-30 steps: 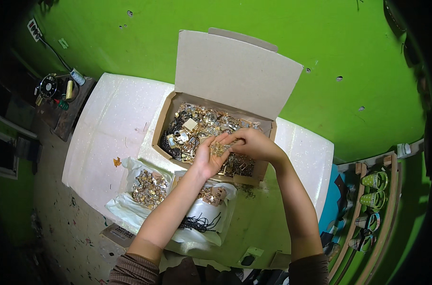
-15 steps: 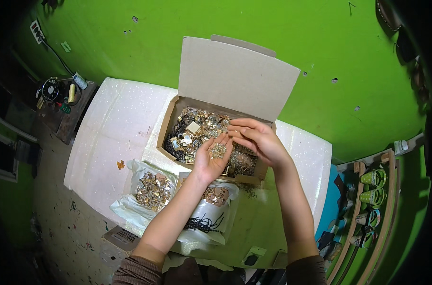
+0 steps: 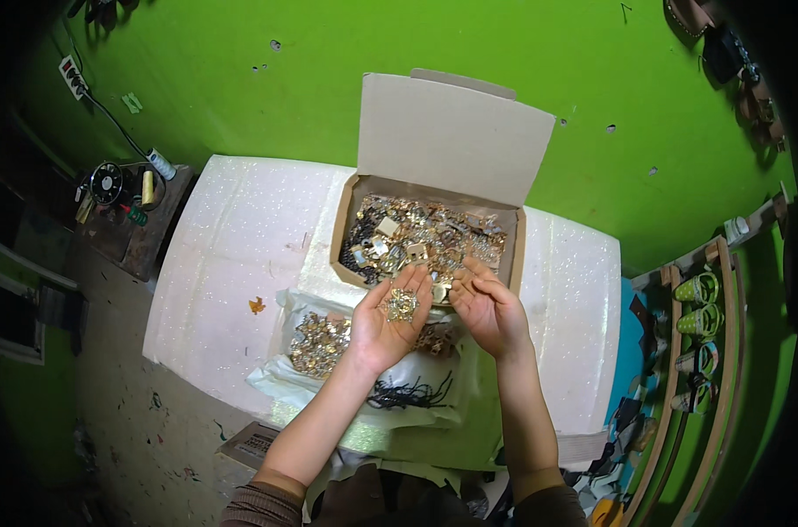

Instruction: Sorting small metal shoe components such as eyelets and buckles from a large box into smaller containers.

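Observation:
My left hand (image 3: 383,323) is palm up in front of the cardboard box, its fingers stretched out. It cups a small heap of gold-coloured metal pieces (image 3: 402,305), too small to name exactly. Beside it, my right hand (image 3: 490,309) is turned with the palm showing and the fingers loosely bent; I see nothing held in it. Behind both hands the open cardboard box (image 3: 339,230) holds a dense mix of gold and silver metal fittings (image 3: 452,230), with black beaded strands (image 3: 360,241) along its left side. My fingertips hide part of its front edge.
White plastic bags (image 3: 280,373) with more metal fittings (image 3: 318,344) and black strands (image 3: 408,392) lie before the box on the sparkly white table (image 3: 241,237). A shoe rack (image 3: 733,334) stands right; a small side table (image 3: 136,220) stands left. The lid (image 3: 456,132) rises toward the green wall.
My right hand has drawn back from over my left fingers and turned its palm up. My left hand has come back toward me with the metal pieces. The view has shifted slightly.

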{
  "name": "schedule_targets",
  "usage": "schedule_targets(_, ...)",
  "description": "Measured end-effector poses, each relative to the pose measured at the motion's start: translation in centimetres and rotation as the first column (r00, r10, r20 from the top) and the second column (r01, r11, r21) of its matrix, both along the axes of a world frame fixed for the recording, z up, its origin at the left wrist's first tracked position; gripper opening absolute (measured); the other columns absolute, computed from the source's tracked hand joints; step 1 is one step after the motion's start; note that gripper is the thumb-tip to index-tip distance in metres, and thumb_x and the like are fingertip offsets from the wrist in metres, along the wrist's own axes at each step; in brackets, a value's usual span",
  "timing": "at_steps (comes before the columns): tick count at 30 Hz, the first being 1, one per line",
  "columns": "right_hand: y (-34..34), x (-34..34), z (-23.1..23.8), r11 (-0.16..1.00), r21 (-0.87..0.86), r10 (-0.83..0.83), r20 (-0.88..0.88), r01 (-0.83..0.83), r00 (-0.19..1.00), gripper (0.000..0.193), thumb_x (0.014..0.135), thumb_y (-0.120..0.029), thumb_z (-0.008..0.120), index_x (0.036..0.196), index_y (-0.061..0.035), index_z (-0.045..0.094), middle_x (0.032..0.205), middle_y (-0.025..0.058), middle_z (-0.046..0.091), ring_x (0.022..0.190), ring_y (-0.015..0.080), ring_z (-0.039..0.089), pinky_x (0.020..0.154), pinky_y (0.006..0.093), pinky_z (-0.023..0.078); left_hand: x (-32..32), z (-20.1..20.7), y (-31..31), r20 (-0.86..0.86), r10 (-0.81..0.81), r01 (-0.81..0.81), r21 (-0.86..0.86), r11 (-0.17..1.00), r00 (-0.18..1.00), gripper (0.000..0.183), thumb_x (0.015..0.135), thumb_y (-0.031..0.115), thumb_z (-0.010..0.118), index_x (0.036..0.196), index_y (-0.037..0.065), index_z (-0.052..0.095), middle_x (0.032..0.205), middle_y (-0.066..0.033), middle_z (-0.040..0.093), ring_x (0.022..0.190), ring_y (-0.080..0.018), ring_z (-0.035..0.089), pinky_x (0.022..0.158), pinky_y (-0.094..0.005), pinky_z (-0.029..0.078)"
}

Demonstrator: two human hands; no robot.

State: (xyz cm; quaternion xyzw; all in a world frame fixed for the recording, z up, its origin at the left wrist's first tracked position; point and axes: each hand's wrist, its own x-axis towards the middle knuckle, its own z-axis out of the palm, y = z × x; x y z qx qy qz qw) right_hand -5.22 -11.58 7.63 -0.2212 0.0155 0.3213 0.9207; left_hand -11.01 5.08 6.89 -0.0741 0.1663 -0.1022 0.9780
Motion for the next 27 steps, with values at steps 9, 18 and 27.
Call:
schedule_targets(9,7.2,-7.5,-1.7,0.994,-0.105,-0.048,-0.078,0.040,0.996,0.030,0.087,-0.010,0.038,0.115,0.0015,0.039,0.107,0.0152,0.051,0.099,0.0231,0.052,0.088,0.0331,0.042,-5.9,-2.2,7.8,-0.018,-0.042,0.042,0.029,0.999,0.999,0.039,0.091,0.024,0.028,0.126,0.007,0.034,0.132,-0.0078,0.035,0.122,-0.0205,0.032,0.097,-0.0380,0.032)
schedule_targets(18,15.5,-13.6,-3.3,0.810,-0.542,-0.208,0.090,0.223,0.974,0.023,0.086,-0.007,0.041,0.105,0.0028,0.046,0.100,0.0116,0.054,0.095,0.0187,0.053,0.084,0.0279,0.043,-9.4,-4.3,13.5,0.009,-0.193,0.190,0.132,0.973,0.981,0.044,0.089,0.016,0.024,0.131,0.003,0.025,0.135,-0.0110,0.028,0.125,-0.0198,0.028,0.101,-0.0347,0.027)
schedule_targets(27,20.1,-16.1,-6.4,0.887,-0.269,-0.432,-0.204,0.374,0.878,0.027,0.085,-0.010,0.041,0.110,0.0016,0.043,0.103,0.0105,0.052,0.095,0.0186,0.051,0.086,0.0303,0.041,-9.7,-3.6,15.9,0.036,-0.327,0.305,0.281,0.910,0.944,0.045,0.088,0.014,0.022,0.131,0.001,0.021,0.136,-0.0139,0.026,0.125,-0.0233,0.027,0.102,-0.0356,0.026)
